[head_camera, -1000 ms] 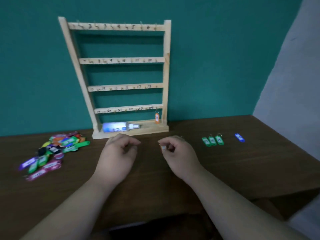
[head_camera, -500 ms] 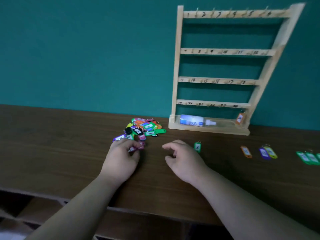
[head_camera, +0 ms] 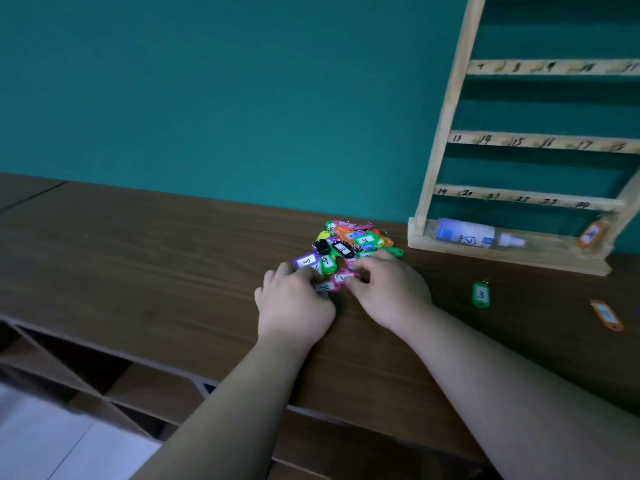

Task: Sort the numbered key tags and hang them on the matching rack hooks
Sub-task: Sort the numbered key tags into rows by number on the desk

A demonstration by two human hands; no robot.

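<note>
Bright plastic key tags (head_camera: 349, 247) with handwritten numbers lie heaped just left of the wooden rack (head_camera: 446, 109). At the heap's near edge, left hand (head_camera: 294, 306) and right hand (head_camera: 391, 289) each pinch a pink tag (head_camera: 343, 276) — fingertips curled. Dark wooden table (head_camera: 138, 254), teal wall (head_camera: 207, 81).

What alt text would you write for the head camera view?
The left hand and right hand pinch pink tags beside a pile of coloured key tags on a brown table, left of a numbered wooden rack.
</note>
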